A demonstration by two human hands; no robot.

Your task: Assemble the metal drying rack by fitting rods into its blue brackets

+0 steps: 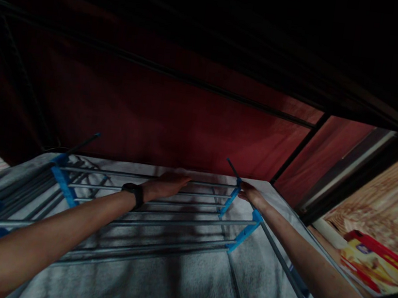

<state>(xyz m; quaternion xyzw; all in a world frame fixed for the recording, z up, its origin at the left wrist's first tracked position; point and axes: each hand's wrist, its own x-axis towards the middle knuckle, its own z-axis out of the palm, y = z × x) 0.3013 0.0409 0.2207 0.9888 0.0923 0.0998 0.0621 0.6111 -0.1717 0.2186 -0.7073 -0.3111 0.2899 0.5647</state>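
A rack of grey metal rods (181, 225) joined by blue plastic connectors (244, 237) stands in front of me. My left hand (167, 185), with a black watch at the wrist, reaches over it. It is closed on the rearmost rod (212, 184), and some of its fingers are hidden behind the hand. My right hand (252, 193) is at the back right corner. Its fingers are closed at the blue corner connector (239, 182), where a thin upright rod (232, 168) slants upward. A second slanted rod (84, 142) rises from the back left corner.
Beneath the rack lies grey towel-like cloth (145, 279). Dark red panels (174, 116) with a black frame bar (193, 81) enclose the back. More grey rods (32, 190) are stacked at the left. A red and yellow package (377, 265) lies at the right, beyond a black post (353, 176).
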